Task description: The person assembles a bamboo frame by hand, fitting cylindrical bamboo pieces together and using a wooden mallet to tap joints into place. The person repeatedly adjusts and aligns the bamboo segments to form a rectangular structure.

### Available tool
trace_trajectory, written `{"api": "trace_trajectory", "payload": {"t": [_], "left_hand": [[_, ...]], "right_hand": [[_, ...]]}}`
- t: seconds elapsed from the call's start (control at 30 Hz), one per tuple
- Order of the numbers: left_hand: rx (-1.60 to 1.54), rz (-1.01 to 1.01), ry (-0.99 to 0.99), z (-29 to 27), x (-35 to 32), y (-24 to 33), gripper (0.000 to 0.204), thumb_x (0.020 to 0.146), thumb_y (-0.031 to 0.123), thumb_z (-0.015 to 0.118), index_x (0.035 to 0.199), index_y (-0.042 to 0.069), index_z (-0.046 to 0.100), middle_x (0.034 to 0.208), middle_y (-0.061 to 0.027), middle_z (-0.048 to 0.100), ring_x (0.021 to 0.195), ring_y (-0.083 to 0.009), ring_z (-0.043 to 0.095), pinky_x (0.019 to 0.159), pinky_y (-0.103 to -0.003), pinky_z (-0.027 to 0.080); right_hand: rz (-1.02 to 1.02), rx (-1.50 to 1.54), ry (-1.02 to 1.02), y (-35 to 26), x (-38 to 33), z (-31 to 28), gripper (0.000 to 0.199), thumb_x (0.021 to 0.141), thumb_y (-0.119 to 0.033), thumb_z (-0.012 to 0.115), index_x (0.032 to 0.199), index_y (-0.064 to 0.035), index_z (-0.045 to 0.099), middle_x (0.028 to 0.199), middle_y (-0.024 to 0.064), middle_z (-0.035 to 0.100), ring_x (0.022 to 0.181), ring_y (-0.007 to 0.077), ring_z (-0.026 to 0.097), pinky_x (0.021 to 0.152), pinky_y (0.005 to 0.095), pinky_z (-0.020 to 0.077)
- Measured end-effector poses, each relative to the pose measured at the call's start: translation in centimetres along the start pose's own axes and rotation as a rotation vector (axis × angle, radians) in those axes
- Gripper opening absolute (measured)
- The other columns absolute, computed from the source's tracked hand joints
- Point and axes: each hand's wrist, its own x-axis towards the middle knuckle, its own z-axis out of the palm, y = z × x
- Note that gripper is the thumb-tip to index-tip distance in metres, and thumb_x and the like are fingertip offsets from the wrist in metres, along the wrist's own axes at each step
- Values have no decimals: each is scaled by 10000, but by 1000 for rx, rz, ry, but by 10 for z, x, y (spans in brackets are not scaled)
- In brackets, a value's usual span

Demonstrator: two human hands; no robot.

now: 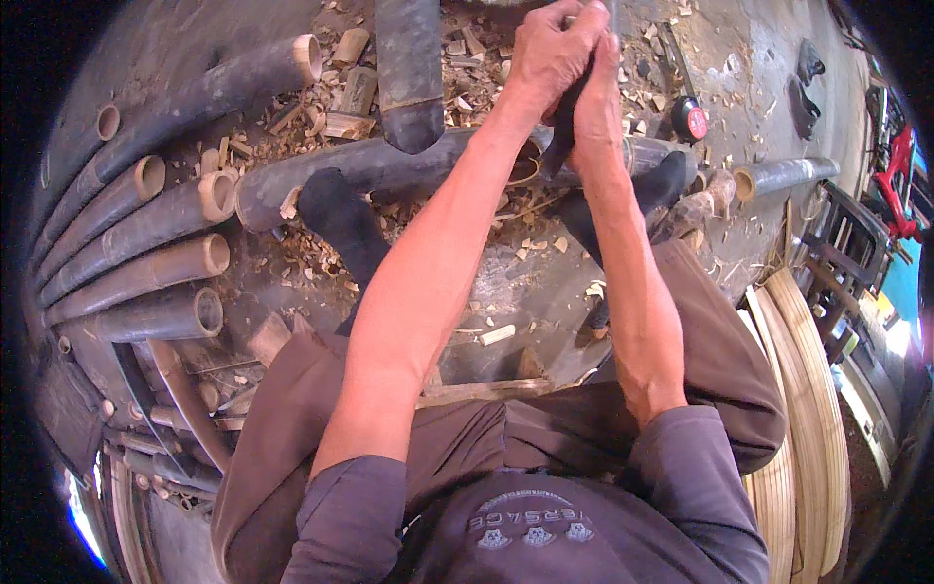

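Note:
My left hand (547, 54) and my right hand (596, 102) are clasped together around the dark handle of a tool (562, 127), held upright. The tool's lower end meets the open cut of a dark bamboo pole (389, 165) that lies crosswise on the floor. My feet in dark socks (336, 209) press against this pole, one on each side of the tool. The blade or tip is hidden behind my hands and the pole. A second dark pole (409, 68) runs away from me just left of my hands.
Several dark bamboo poles (146, 214) lie stacked at the left with their cut ends towards me. Chips and offcuts (292, 117) litter the floor. A red and black round object (692, 120) and a short pole (778, 177) lie at the right, pale split strips (808, 389) beside my right leg.

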Motion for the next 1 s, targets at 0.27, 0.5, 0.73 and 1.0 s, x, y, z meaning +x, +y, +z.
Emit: {"api": "trace_trajectory", "payload": {"t": [0.27, 0.5, 0.73, 1.0], "left_hand": [[239, -132, -526, 39, -22, 2, 422, 902, 418, 608, 950, 7, 692, 836, -64, 672, 795, -140, 580, 725, -341, 493], [402, -158, -828, 52, -35, -21, 362, 927, 362, 586, 994, 24, 696, 894, -51, 690, 861, -138, 590, 782, -335, 498], [378, 200, -317, -43, 33, 10, 266, 940, 256, 559, 908, 19, 677, 867, -73, 653, 831, -167, 593, 805, -320, 475], [321, 219, 287, -66, -34, 48, 314, 905, 245, 516, 837, -7, 692, 884, -52, 653, 842, -152, 574, 791, -281, 451]], "right_hand": [[-134, 207, 296, 16, -44, -23, 813, 934, -727, 307, 1428, -84, 357, 1331, 83, 465, 1219, 200, 485, 1035, 339, 398], [-140, 432, 611, 25, -71, -6, 690, 965, -678, 309, 1365, -128, 426, 1247, 34, 502, 1187, 180, 497, 1028, 350, 409], [-172, 309, 164, -10, -16, 56, 649, 1002, -550, 414, 1337, 0, 495, 1249, 135, 572, 1121, 199, 537, 959, 325, 436], [-93, 101, -261, -7, -35, 63, 582, 982, -485, 511, 1346, -31, 515, 1203, 141, 621, 1101, 189, 555, 957, 331, 439]]}}
